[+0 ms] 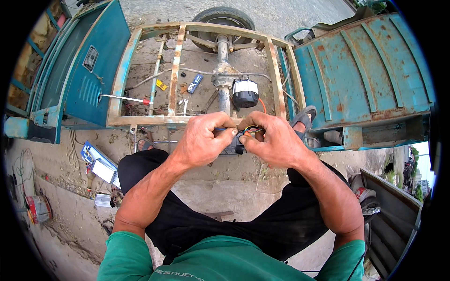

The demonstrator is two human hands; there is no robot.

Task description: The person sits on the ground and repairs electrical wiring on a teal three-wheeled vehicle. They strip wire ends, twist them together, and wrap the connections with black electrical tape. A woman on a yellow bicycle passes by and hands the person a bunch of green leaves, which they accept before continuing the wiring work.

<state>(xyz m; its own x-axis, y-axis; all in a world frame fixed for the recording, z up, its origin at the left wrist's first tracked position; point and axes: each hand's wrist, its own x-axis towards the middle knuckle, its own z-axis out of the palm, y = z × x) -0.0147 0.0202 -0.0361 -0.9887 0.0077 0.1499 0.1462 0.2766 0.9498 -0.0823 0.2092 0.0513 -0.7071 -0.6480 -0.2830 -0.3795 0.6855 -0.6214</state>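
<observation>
My left hand [206, 140] is closed, thumb against forefinger, on a thin dark blue wire [224, 129] at the middle of the head view. My right hand [268, 140] pinches a small bundle of coloured wires [252, 129], with yellow and orange showing. A small black part [239, 148] sits just below and between my fingertips. Just beyond my hands, a black-and-silver motor [244, 93] with an orange cable is mounted beside the axle [223, 96] inside a rusty rectangular frame [177, 70]. The very ends of the wires are partly hidden by my fingers.
A wheel [229, 21] stands behind the frame; teal metal bodies [105, 47] [356, 70] flank it. On the ground lie a blue tube [195, 83], a wrench [185, 105] and a yellow item [161, 84]. A blue-white box [96, 159], red bucket [39, 208] and metal panel [389, 215] surround me.
</observation>
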